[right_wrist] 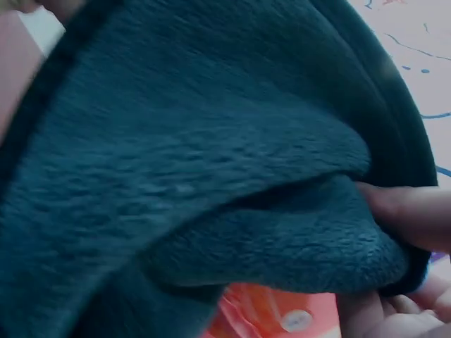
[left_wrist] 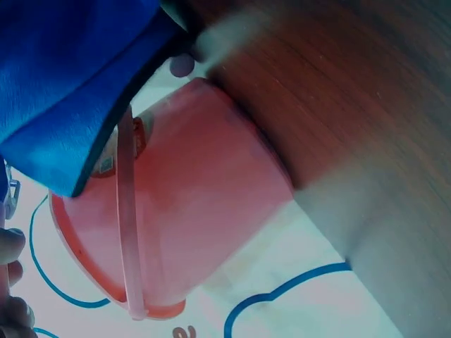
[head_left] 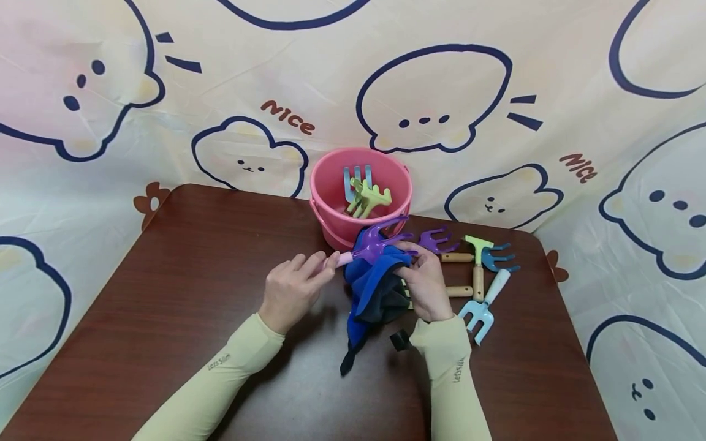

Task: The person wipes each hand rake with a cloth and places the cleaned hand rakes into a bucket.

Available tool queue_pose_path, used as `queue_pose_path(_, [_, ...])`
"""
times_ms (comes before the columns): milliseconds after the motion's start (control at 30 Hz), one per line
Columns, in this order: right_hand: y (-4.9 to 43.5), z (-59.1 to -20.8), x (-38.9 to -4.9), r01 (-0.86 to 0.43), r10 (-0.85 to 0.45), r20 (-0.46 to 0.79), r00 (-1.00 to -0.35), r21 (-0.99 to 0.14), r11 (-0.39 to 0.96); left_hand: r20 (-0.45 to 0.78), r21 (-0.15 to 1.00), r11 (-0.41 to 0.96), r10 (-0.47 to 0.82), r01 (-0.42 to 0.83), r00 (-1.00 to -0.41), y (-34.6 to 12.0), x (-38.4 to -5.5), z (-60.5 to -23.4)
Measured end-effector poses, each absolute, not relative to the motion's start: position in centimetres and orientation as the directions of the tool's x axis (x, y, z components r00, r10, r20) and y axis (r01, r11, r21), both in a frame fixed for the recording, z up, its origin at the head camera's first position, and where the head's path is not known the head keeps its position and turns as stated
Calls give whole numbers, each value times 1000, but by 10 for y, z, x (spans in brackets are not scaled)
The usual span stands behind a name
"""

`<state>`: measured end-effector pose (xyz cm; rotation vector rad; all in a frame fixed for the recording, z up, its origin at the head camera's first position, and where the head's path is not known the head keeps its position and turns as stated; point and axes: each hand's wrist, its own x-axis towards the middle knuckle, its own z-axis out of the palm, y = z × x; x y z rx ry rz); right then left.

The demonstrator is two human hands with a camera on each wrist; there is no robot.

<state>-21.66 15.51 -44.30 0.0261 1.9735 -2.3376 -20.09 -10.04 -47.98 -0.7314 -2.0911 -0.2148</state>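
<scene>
My left hand grips the pink handle of a small purple hand rake, its tines pointing right. Against the rake's head lies a cloth, blue on one face and dark fleecy on the other, with a corner hanging toward the table. My right hand pinches the cloth near the tine tips. Up close in the right wrist view, the cloth's fleecy side is folded between fingers and thumb. In the left wrist view, the cloth's blue side hangs in front of the pink bucket.
Just behind the hands stands the pink bucket, holding a light green rake and a blue fork. To the right lie a purple rake, a green-headed tool, a blue rake and a light blue fork on the brown table.
</scene>
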Motion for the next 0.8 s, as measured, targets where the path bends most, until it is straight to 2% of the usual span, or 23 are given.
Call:
queue_pose_path(167, [168,-436,-216,33,-37,-30,-999,-995,-93,794,-149,809,440,568,-419,-103,-202,-479])
queue_pose_path(300, [168,-437,-216,-31,76,30,-997,-999,-8,804,-174,805,449,567,-390,-103,-202,-479])
queue_pose_path(367, [165,-439,-216,-70,150,82,-985,-994,80,804,-176,803,451,570,-388,-102,-202,-480])
queue_pose_path(533, [155,-443,-214,-178,301,305,-904,-906,384,788,-144,810,441,568,-429,-102,-200,-482])
queue_pose_path(600, [152,-443,-213,-234,323,400,-858,-863,447,791,-120,819,421,562,-445,-101,-200,-482])
queue_pose_path(700, [152,-442,-212,-323,381,484,-788,-851,413,809,-70,839,364,540,-461,-101,-200,-481])
queue_pose_path(800, [160,-439,-213,-389,473,457,-753,-889,240,829,4,860,282,510,-482,-101,-202,-479])
